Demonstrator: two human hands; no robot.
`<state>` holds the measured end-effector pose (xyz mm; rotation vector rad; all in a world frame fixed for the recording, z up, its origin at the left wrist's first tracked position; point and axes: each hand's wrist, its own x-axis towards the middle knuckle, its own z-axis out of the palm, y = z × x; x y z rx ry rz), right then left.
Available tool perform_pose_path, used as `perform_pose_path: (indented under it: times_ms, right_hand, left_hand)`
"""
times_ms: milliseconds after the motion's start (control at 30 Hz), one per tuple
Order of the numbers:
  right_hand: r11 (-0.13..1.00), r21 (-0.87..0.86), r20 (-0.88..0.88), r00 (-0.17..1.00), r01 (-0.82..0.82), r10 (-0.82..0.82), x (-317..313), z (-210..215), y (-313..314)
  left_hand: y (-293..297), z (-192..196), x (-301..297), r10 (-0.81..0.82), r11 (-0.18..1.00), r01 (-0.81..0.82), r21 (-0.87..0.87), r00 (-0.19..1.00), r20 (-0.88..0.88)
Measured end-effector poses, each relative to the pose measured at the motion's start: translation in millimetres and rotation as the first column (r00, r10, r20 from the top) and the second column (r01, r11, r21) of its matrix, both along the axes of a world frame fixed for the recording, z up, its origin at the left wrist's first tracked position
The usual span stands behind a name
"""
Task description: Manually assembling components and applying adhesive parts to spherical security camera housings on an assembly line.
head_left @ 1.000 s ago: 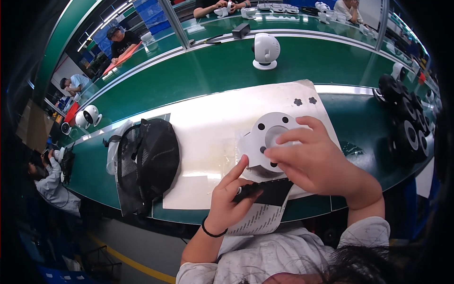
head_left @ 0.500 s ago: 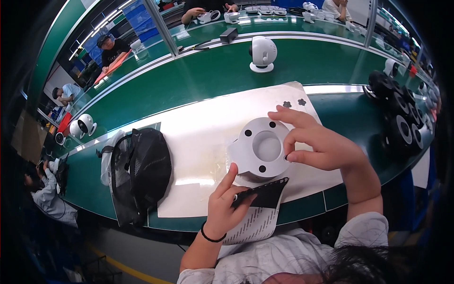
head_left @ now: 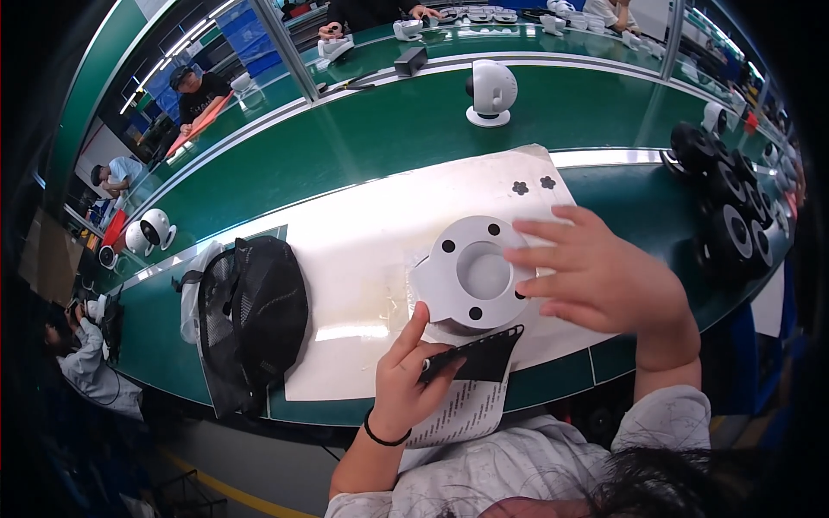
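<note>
A white ring-shaped base (head_left: 439, 289) with a round hollow in its middle lies on the pale mat. Several small round black pads (head_left: 448, 247) sit on its rim. My left hand (head_left: 404, 380) is closed on a black sheet of stickers (head_left: 484, 356) with a perforated edge, and a printed paper strip (head_left: 462, 410) hangs below it. Its index finger points up against the base's lower left edge. Over the base's right side, my right hand (head_left: 604, 272) is open with fingers spread, slightly blurred. One pad at the right edge shows beside its fingertips.
The pale mat (head_left: 345, 285) covers the middle of the green bench. A black mesh bag (head_left: 268, 319) lies left, several black round parts (head_left: 725, 198) are piled right. Two black flower-shaped pieces (head_left: 520, 187) rest on the mat. A white camera (head_left: 494, 91) stands on the green belt beyond.
My right hand has opened from a pinch at the base's right edge, its fingers now spread. My left hand stays put. The white camera on the belt has shifted slightly right.
</note>
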<state>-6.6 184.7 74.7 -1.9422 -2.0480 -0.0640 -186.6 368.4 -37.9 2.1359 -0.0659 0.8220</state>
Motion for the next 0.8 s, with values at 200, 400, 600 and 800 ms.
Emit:
perform_pose_path:
  times_ms: [200,400,600,800]
  right_hand:
    - [0.999,0.029,0.071,0.997,0.034,-0.036,1,1,-4]
    - [0.922,-0.17,-0.758,0.553,0.347,-0.347,30,-17,11]
    - [0.962,-0.216,-0.803,0.53,0.167,-0.273,12,-26,24]
    - [0.978,-0.084,-0.947,0.29,0.192,-0.139,5,-32,34]
  left_hand:
    - [-2,1,-1,0.021,0.999,-0.021,0.027,1.0,-0.018]
    - [-3,0,-2,0.007,1.0,-0.007,0.026,1.0,-0.024]
    - [-1,0,-1,0.011,1.0,-0.011,0.01,1.0,-0.01]
    - [1,-2,-2,-0.003,1.0,0.004,-0.005,1.0,0.008]
